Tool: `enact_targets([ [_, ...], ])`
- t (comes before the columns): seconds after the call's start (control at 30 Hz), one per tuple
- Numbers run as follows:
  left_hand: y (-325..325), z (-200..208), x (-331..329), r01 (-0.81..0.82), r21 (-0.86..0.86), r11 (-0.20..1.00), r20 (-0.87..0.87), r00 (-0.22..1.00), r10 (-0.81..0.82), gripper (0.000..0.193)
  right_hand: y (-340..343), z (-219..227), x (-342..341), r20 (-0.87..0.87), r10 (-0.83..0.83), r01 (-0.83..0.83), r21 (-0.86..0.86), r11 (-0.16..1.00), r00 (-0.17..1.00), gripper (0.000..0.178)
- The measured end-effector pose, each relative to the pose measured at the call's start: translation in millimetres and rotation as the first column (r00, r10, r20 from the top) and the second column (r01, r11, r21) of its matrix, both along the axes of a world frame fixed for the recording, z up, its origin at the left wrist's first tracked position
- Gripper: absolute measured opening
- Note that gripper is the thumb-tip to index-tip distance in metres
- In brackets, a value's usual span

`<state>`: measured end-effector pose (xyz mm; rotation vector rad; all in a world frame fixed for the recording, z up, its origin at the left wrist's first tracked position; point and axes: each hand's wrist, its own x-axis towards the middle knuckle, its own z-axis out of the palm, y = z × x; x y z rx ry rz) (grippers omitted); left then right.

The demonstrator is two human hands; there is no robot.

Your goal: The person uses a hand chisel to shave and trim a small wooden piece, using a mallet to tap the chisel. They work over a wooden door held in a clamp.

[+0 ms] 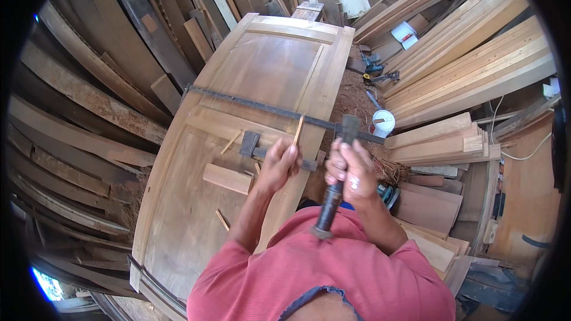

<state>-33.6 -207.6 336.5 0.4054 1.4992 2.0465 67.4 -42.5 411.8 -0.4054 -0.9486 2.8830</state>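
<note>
My left hand is closed on a thin wooden strip, which points up from the fingers. In my right hand is what looks like a wide chisel, its broad dark blade upward and its dark handle running down toward my shirt. Both hands are above the right edge of a wooden door. On the door by my left hand lies a hammer with a dark head, its handle partly hidden by the hand. A reddish wood block rests near my left wrist.
A dark bar clamp crosses the door. Thin slivers lie on it. Boards lean at the left, and planks are stacked at the right. A white bucket and a blue tool stand beyond the door's right edge.
</note>
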Motion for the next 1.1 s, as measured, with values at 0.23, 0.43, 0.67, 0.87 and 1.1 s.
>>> enact_targets([
  [0.23, 27, 36, -29, -0.042, 0.032, 0.999, -0.015, 0.999, 0.043, 0.030, -51, 1, -20, -0.022, 0.282, -0.282, -0.101, 0.954, 0.959, 0.016],
  [0.43, -7, 38, -11, 0.017, -0.236, 0.972, -0.303, 0.949, -0.090, 0.037, -68, 2, 0, -0.002, 0.272, -0.272, -0.023, 0.962, 0.962, 0.016],
  [0.67, -7, 49, 11, -0.066, -0.194, 0.979, -0.307, 0.952, 0.004, 0.035, -69, 10, 13, 0.027, 0.264, -0.265, 0.079, 0.961, 0.964, 0.017],
  [0.87, -58, -54, 75, 0.199, -0.275, 0.941, -0.051, 0.974, -0.221, 0.031, -16, 36, 45, -0.211, -0.061, 0.098, 0.169, 0.981, 0.976, 0.020],
  [1.1, -8, -2, -20, 0.152, 0.211, 0.966, 0.073, 0.983, -0.171, 0.029, -34, 3, -7, -0.027, 0.153, -0.154, -0.063, 0.986, 0.988, 0.016],
])
